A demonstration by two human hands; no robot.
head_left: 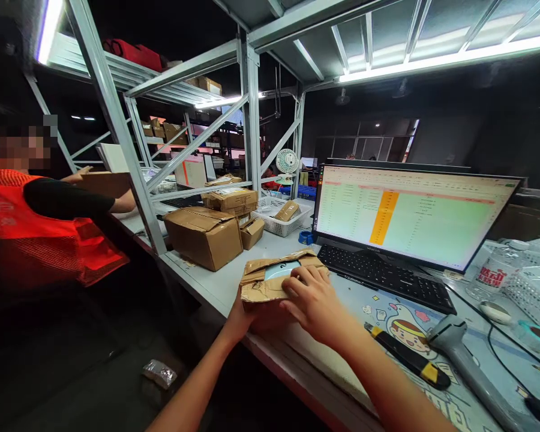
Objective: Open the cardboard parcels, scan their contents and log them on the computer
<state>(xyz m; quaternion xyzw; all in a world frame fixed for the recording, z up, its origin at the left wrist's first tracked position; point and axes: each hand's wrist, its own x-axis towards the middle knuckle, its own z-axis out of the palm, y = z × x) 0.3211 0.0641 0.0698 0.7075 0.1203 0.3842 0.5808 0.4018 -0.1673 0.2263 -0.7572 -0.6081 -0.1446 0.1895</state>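
A cardboard box (263,293) sits between the two hands at the near edge of the table (256,240), its long axis running from the left hand's side across to the right fingers and slanting a little away from the body on the right. Its torn top faces up, and a pale blue, smooth surface (275,270) with a dark mark shows in the gap, just beyond the right fingertips. The left hand (240,317) grips the box's left end low down; most of its fingers are hidden behind the cardboard. The right hand (314,302) is open, its fingers loosely bent over the top, tips touching the crumpled brown flap, thumb apart on the near side. The cardboard is creased, with ragged edges and a dull, papery face. Beyond the right fingers stand a black plastic keyboard (387,275) and a flat, glossy monitor (346,207). To the right of them, on a smooth printed mat (382,309), lie a slim black and yellow cutter (409,357) and a grey plastic scanner (470,369). Beyond the left fingers is a larger boxy carton (225,246), and farther off, a white basket (276,226) with perforated walls.
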